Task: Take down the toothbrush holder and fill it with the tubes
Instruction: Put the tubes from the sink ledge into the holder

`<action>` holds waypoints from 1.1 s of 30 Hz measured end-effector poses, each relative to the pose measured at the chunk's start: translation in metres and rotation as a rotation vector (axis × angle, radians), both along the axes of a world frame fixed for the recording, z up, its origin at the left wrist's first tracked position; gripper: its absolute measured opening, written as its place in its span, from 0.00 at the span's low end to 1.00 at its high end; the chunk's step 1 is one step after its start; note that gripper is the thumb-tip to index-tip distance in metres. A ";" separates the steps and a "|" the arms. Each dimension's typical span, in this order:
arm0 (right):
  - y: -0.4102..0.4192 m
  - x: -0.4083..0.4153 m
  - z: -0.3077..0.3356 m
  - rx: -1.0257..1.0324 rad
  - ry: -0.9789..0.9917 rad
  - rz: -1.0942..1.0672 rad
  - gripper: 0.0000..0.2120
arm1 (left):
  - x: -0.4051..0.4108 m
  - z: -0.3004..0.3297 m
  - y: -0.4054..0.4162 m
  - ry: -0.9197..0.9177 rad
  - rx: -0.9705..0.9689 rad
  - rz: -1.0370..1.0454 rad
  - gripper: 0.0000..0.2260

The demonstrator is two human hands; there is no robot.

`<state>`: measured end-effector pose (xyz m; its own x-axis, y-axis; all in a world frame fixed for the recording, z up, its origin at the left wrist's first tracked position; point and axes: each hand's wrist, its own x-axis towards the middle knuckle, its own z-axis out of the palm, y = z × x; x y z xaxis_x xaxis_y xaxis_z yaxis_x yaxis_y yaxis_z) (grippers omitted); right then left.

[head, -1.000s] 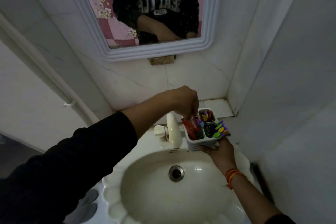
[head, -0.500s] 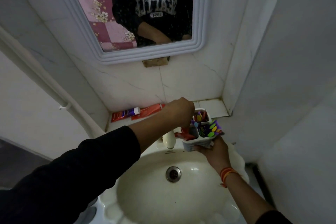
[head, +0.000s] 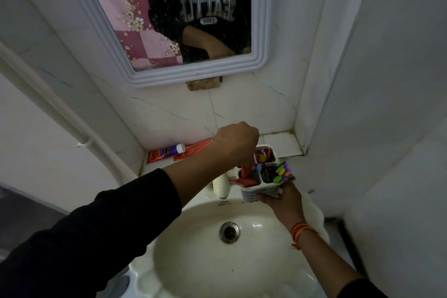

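Observation:
The white toothbrush holder (head: 262,190), with several compartments and colourful stickers, is held from below over the back rim of the sink by my right hand (head: 281,199). My left hand (head: 235,144) hovers just above it, fingers closed on the top of a red tube (head: 246,174) that stands in the holder's left compartment. Two more red tubes lie on the tiled ledge behind: one with a white cap and a blue label (head: 165,152), and a second tube (head: 193,150) beside it, partly hidden by my left hand.
The cream sink (head: 193,259) with its metal drain (head: 229,232) lies below. A white tap (head: 220,186) stands left of the holder. A framed mirror (head: 145,72) hangs above. Tiled walls close in at the right, and a white pipe (head: 60,109) runs down the left.
The red tube has gone deeper into the holder's left compartment under my left hand. The view tilted, and the two tubes on the ledge came into sight.

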<state>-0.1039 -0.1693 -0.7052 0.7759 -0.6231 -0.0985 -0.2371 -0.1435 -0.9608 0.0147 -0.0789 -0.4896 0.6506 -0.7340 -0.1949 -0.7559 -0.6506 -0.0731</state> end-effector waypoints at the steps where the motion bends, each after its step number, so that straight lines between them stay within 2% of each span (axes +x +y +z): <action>1: 0.000 0.000 -0.001 0.006 -0.001 -0.001 0.34 | -0.002 -0.001 0.001 0.010 0.021 0.000 0.11; 3: -0.001 0.000 -0.001 0.006 0.003 0.009 0.34 | -0.003 -0.005 0.004 0.034 0.065 -0.007 0.11; 8: -0.002 0.001 -0.002 0.002 0.005 0.021 0.34 | -0.005 -0.001 0.009 0.067 0.251 -0.074 0.27; 11: -0.002 0.002 -0.005 -0.001 0.011 0.006 0.35 | -0.010 -0.006 0.009 0.015 0.336 -0.176 0.30; 18: -0.002 0.001 0.000 -0.032 0.002 0.035 0.34 | -0.009 -0.015 0.012 0.038 0.137 -0.120 0.15; 24: 0.000 -0.001 0.006 -0.072 0.003 0.056 0.34 | 0.054 -0.011 0.031 0.205 -0.243 0.140 0.07; 28: 0.005 -0.002 0.013 -0.053 -0.006 0.065 0.35 | 0.094 -0.046 0.058 0.242 -0.157 0.337 0.10; 33: 0.005 -0.001 0.016 -0.034 -0.001 0.073 0.36 | 0.126 -0.105 0.074 0.231 -0.005 0.374 0.22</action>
